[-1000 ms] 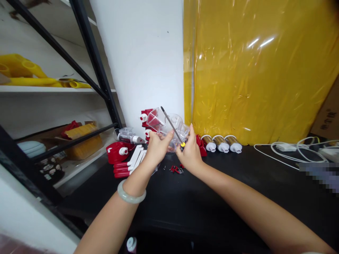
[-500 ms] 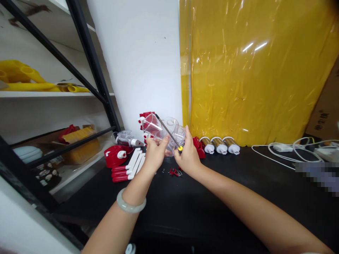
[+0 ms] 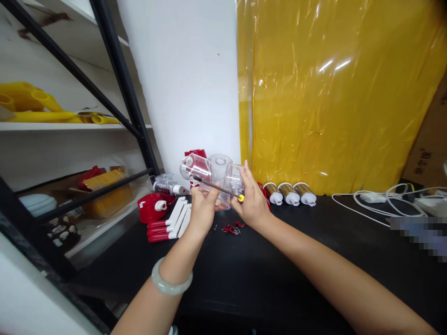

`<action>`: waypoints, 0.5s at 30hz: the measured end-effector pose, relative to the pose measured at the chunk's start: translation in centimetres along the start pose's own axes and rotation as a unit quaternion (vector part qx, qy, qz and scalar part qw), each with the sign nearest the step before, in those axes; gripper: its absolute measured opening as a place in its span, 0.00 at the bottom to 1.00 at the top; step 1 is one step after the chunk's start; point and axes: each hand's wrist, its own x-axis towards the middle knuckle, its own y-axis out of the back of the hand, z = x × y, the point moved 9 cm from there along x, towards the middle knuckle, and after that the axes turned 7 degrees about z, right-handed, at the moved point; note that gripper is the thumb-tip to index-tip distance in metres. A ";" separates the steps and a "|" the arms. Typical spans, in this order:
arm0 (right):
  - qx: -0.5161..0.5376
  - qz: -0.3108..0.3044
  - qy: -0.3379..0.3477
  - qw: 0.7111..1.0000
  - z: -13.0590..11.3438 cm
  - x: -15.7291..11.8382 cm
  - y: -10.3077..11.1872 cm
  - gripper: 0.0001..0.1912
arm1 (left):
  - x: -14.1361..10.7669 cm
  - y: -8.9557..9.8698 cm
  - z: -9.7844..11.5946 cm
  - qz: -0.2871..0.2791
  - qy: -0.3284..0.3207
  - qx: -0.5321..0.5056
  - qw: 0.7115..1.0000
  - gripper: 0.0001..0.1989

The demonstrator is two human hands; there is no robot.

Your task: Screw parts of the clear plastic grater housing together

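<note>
I see a black tabletop [image 3: 279, 260] carrying, at its far left, a stack of red-and-white handle parts [image 3: 169, 222] beside a red housing [image 3: 152, 207] and a clear drum assembly [image 3: 166, 184]. Small red pieces and screws [image 3: 232, 228] lie scattered near the middle. Three gold-patterned cylinders with white caps [image 3: 289, 192] rest side by side against the yellow sheet. White cables [image 3: 377, 197] trail across the far right. To the left, I see a white shelf [image 3: 63, 121] bearing yellow plastic parts [image 3: 31, 100].
</note>
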 end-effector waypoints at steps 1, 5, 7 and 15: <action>0.004 0.004 0.009 1.000 0.0 0.0 0.1 0.49 | -0.1 0.0 -0.1 -0.004 0.000 -0.003 1.000 0.32; 0.027 -0.008 -0.014 1.000 0.8 -0.1 -0.2 0.48 | -0.2 0.2 -1.0 0.003 0.009 -0.009 1.000 0.34; 0.032 -0.027 -0.042 0.998 1.4 -0.4 -0.7 0.48 | -0.1 0.5 -1.4 0.012 0.015 -0.008 1.000 0.33; 0.020 -0.082 -0.101 0.991 2.1 -1.4 -2.1 0.52 | 0.1 1.2 -2.2 0.009 0.009 0.007 1.000 0.30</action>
